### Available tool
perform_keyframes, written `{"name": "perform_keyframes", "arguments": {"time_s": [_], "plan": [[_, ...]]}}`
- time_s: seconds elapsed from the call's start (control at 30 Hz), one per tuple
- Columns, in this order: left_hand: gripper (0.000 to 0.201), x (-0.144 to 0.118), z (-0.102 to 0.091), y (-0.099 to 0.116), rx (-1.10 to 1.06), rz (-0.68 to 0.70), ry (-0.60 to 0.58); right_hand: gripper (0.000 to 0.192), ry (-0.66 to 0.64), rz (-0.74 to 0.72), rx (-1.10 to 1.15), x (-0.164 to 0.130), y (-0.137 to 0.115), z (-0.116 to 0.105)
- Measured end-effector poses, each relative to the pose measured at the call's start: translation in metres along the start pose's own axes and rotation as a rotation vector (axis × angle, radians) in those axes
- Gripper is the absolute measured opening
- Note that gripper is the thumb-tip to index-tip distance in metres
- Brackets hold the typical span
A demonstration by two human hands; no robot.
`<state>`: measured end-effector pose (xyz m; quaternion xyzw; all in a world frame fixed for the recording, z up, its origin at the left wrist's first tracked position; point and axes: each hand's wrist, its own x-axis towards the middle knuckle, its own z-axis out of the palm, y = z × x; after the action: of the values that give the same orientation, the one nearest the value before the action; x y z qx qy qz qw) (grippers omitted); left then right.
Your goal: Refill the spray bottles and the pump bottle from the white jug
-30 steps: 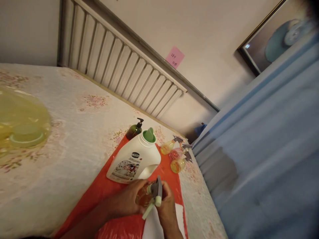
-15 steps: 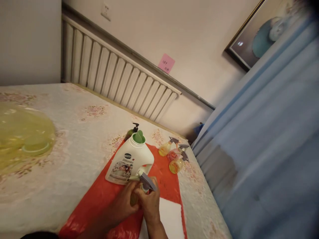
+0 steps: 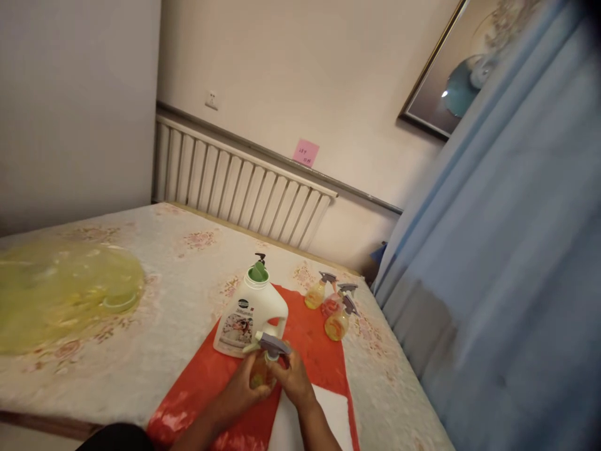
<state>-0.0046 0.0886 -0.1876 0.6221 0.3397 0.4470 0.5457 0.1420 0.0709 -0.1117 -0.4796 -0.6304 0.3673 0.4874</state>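
Two hands work one small spray bottle (image 3: pixel 261 371) at the near end of the red sheet (image 3: pixel 310 341), just in front of the white jug (image 3: pixel 248 316). Left hand (image 3: pixel 241 389) is wrapped round the amber body, fingers curled closed on it. Right hand (image 3: pixel 293 379) is pinched on the neck under the grey trigger head (image 3: pixel 273 344); nozzle points left.

Judgement: step looks like seating or twisting the head. To do well: keep bottle upright w/ left, turn only the collar w/ right, keep fingers off the trigger, stay over the sheet for drips.

Counts:
- spray bottles: 4 (1 in hand, 3 grouped (image 3: pixel 334 308) at far right of sheet, apart from hands)
- white jug: 1, cap off, green spout showing
- dark pump bottle (image 3: pixel 258 258): 1, behind jug, mostly hidden
- white paper (image 3: pixel 295 426): 1, under right wrist
- yellow plastic bag (image 3: pixel 61 294): 1, far left on counter (image 3: pixel 154 313)
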Motion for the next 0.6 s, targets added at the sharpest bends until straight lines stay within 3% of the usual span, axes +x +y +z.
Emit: {"name": "perform_keyframes", "arguments": {"time_s": [0.1, 0.33, 0.53, 0.6], "plan": [[0.075, 0.001, 0.001, -0.001, 0.056, -0.006, 0.015, 0.033, 0.038, 0.028, 0.013, 0.001, -0.001, 0.002], [0.073, -0.001, 0.007, -0.011, 0.109, 0.009, 0.06, 0.023, 0.297, 0.081, 0.03, 0.0, -0.006, 0.03], [0.075, 0.001, 0.006, -0.02, 0.112, 0.035, 0.091, 0.047, 0.205, 0.024, 0.118, -0.004, -0.003, 0.015], [0.075, 0.001, 0.006, -0.021, 0.107, 0.037, 0.1, 0.045, 0.144, 0.003, 0.134, -0.006, -0.003, 0.007]]}}
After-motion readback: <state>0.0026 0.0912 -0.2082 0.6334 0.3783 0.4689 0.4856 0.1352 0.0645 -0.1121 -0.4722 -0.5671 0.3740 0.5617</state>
